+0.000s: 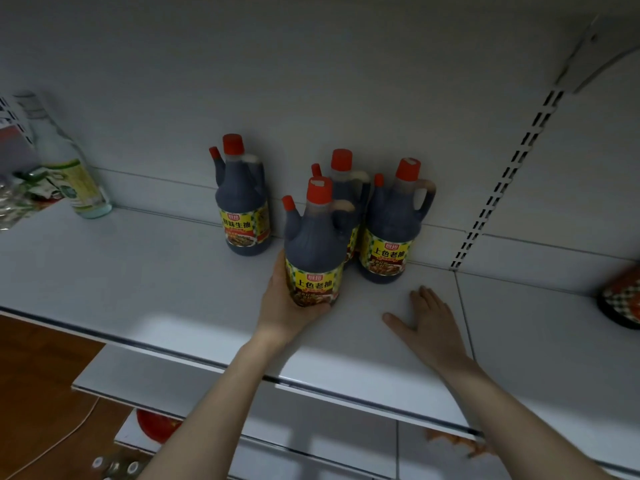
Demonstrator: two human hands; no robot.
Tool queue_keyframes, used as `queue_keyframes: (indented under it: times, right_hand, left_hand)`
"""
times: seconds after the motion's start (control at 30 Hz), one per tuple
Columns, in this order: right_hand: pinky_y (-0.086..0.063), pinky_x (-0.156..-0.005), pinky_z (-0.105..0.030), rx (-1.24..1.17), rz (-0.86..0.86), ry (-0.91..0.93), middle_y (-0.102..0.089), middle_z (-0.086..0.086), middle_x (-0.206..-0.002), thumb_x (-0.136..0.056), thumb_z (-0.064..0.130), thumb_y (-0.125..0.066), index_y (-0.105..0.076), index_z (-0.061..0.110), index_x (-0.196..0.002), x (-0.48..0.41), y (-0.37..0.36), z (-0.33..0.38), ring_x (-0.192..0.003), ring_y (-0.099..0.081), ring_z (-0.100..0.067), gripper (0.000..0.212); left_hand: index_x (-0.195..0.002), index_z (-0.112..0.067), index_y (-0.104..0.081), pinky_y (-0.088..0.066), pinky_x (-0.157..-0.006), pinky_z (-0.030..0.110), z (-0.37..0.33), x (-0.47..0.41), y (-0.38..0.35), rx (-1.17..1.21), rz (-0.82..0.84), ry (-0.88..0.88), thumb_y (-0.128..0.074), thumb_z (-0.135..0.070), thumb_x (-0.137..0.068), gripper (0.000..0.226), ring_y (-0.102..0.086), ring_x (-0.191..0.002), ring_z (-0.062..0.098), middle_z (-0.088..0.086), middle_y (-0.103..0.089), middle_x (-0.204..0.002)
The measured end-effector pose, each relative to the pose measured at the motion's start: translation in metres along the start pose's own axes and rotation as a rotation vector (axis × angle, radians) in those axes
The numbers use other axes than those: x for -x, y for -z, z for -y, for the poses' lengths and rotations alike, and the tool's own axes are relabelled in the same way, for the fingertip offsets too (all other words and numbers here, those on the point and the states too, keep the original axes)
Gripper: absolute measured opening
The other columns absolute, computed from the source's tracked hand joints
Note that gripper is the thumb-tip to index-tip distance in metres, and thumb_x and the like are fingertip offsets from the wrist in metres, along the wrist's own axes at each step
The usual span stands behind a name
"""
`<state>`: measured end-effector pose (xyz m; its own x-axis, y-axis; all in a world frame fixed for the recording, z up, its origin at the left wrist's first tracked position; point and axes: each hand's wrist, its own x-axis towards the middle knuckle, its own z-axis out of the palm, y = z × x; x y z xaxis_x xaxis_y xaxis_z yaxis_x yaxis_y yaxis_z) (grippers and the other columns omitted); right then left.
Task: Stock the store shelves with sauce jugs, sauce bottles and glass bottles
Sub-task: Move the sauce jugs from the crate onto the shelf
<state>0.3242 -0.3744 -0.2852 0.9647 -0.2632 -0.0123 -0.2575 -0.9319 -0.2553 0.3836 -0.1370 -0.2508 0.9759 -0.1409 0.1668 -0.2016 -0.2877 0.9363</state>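
- Gripping the front sauce jug [313, 251] low around its label, the left hand [289, 299] has fingers clamped on it, base at the shelf [138, 271].
- Three more jugs stand behind: one touching [346, 188], one just right [393, 230], one apart left [242, 202].
- Right hand [429, 323] lies flat, fingers spread, on bare shelf.
- Wide open board runs left to a glass bottle [74, 174]; the front edge is near.

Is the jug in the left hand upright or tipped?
Upright. The jug stands cap-up like the three behind it, with the left hand around its base; whether it rests on the shelf yet, cannot tell.
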Motion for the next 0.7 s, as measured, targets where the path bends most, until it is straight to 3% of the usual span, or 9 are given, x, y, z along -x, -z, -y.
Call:
queue_keyframes:
  times: [0.13,0.3,0.57,0.63,0.7]
  right_hand:
    - [-0.013,-0.118,-0.038,-0.012,-0.003,-0.005,-0.018,-0.009,-0.155,-0.072,0.073,-0.025,-0.024,0.010,-0.144,0.001,0.001,0.001,-0.144,-0.012,-0.021,0.097]
    - [-0.012,-0.118,-0.037,-0.009,-0.004,-0.003,-0.018,-0.009,-0.155,-0.078,0.073,-0.031,-0.024,0.009,-0.144,0.001,0.001,0.002,-0.144,-0.012,-0.020,0.092]
    - [-0.015,-0.117,-0.038,-0.002,-0.018,0.000,-0.021,-0.011,-0.154,-0.084,0.065,-0.043,-0.028,0.007,-0.143,0.001,0.001,0.002,-0.143,-0.015,-0.022,0.084]
    - [-0.014,-0.117,-0.039,-0.005,-0.014,0.001,-0.021,-0.011,-0.154,-0.084,0.063,-0.044,-0.027,0.007,-0.143,0.001,0.001,0.002,-0.143,-0.015,-0.022,0.083]
    - [-0.014,-0.118,-0.038,-0.007,-0.006,-0.005,-0.020,-0.011,-0.154,-0.083,0.067,-0.041,-0.027,0.007,-0.143,0.001,0.001,0.001,-0.143,-0.015,-0.022,0.086]
  left_hand:
    - [-0.141,-0.035,-0.020,-0.039,-0.068,-0.002,-0.001,0.004,0.010,0.004,0.110,0.032,-0.083,-0.015,-0.063,0.103,-0.049,-0.103,-0.004,-0.022,-0.048,-0.118]
    - [-0.124,-0.036,-0.031,-0.040,-0.070,-0.002,0.004,0.010,-0.004,0.039,0.039,0.011,-0.079,-0.008,-0.066,0.080,-0.050,-0.094,-0.020,-0.027,-0.049,-0.110]
    - [-0.118,-0.031,-0.034,-0.039,-0.069,-0.001,0.006,0.002,-0.012,0.017,0.008,0.022,-0.079,-0.012,-0.067,0.070,-0.053,-0.093,-0.006,-0.013,-0.051,-0.109]
    - [-0.122,-0.023,-0.036,-0.040,-0.076,0.004,0.008,0.002,-0.013,-0.028,-0.006,0.034,-0.080,-0.017,-0.066,0.071,-0.053,-0.105,0.008,-0.005,-0.050,-0.118]
    - [-0.139,-0.010,-0.027,-0.038,-0.091,0.018,0.008,0.002,-0.014,-0.132,-0.016,0.064,-0.082,-0.026,-0.063,0.095,-0.043,-0.122,0.019,0.006,-0.041,-0.132]
